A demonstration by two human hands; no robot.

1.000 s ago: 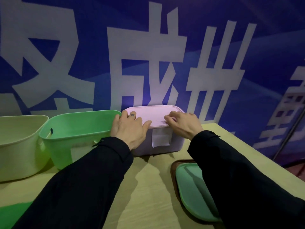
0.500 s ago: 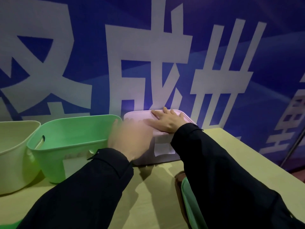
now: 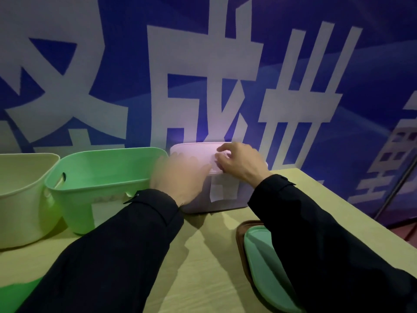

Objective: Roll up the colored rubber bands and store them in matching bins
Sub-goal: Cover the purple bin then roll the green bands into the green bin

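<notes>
Nearest to me, both dark sleeves (image 3: 117,256) fill the lower part of the view and cover much of the pale wooden table (image 3: 209,267). At my lower left a patch of bright green (image 3: 13,294) peeks out at the edge; I cannot tell what it is. Under my right forearm lies a green lid (image 3: 261,256) on top of a brown one (image 3: 242,231), both partly hidden by the sleeve. Farther out, three bins stand in a row along the back of the table: a cream bin (image 3: 20,199) at the far left, a green bin (image 3: 101,177) just beside it with a slot handle and a white label on its front, and a pink bin (image 3: 225,199) to the right, closed by a pink lid (image 3: 194,152). My left hand (image 3: 180,177) is smeared by motion at the near left corner of the pink bin, hiding where it meets the green one; I cannot tell whether its fingers are spread or curled. My right hand (image 3: 241,161) sits on the lid's right front edge, fingers bent with the tips on the lid's rim. No rubber bands show from here. Behind everything hangs a blue banner (image 3: 372,75) with large white characters.
</notes>
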